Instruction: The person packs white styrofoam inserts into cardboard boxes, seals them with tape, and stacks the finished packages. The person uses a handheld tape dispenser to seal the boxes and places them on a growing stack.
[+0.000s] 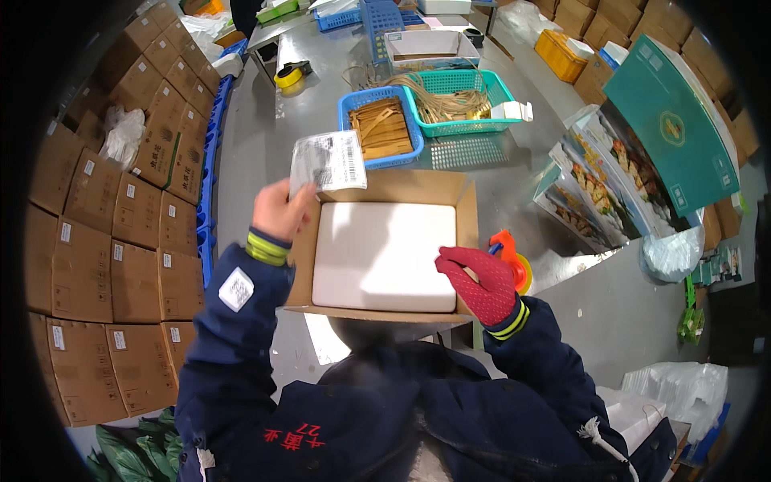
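Observation:
My left hand (282,209), bare, pinches the lower left corner of a printed label sheet (330,159) in clear plastic, above the back left of an open cardboard box (391,182). A white foam lid or block (384,256) fills the box. My right hand (480,280), in a dark red dotted glove, is over the box's right edge with thumb and fingers brought together; whether something small is between them I cannot tell. Just beyond that hand a red tape dispenser with yellow tape (517,265) lies on the metal table (313,90).
Behind the box stand a blue basket (346,108) of brown strips and a green basket (464,126) of cord. Another tape dispenser (289,76) lies back left. Green printed gift boxes (668,132) stand right. Stacked cartons (138,259) line the left side.

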`<state>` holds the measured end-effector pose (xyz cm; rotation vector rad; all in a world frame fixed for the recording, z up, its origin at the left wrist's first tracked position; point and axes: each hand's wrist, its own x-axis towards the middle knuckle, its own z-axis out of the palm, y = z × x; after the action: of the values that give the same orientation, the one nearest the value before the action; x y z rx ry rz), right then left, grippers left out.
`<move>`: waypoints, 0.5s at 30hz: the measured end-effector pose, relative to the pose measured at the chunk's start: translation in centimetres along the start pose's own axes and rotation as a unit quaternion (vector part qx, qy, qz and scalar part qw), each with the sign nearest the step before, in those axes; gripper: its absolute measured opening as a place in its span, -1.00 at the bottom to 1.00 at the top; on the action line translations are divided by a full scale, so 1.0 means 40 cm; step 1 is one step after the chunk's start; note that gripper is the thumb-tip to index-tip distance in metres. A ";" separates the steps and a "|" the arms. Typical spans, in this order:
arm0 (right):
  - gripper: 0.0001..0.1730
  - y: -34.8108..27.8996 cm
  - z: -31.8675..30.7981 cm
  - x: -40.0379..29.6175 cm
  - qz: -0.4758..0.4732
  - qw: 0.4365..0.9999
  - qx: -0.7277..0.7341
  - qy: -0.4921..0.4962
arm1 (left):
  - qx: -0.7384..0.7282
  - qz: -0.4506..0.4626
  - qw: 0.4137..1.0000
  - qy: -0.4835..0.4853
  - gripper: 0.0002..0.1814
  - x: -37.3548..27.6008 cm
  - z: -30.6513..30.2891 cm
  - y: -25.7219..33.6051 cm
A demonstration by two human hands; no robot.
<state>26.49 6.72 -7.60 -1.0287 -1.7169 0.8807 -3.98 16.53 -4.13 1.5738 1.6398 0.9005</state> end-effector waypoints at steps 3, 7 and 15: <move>-0.78 0.006 -0.001 0.008 -0.018 0.999 -0.049 -0.001 | 0.060 0.017 0.998 -0.012 -0.68 0.197 0.011 0.002; -0.79 -0.010 0.011 0.034 0.002 0.998 -0.042 0.048 | 0.134 -0.053 0.989 -0.036 -0.70 0.471 0.087 -0.046; -0.76 0.056 -0.005 -0.012 0.103 0.977 -0.003 0.185 | -0.082 -0.053 0.990 -0.104 -0.52 0.616 0.142 -0.110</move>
<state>27.36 7.20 -9.67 -1.3027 -1.3181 0.7543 -2.31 41.17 -11.15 1.4058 1.4496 0.7670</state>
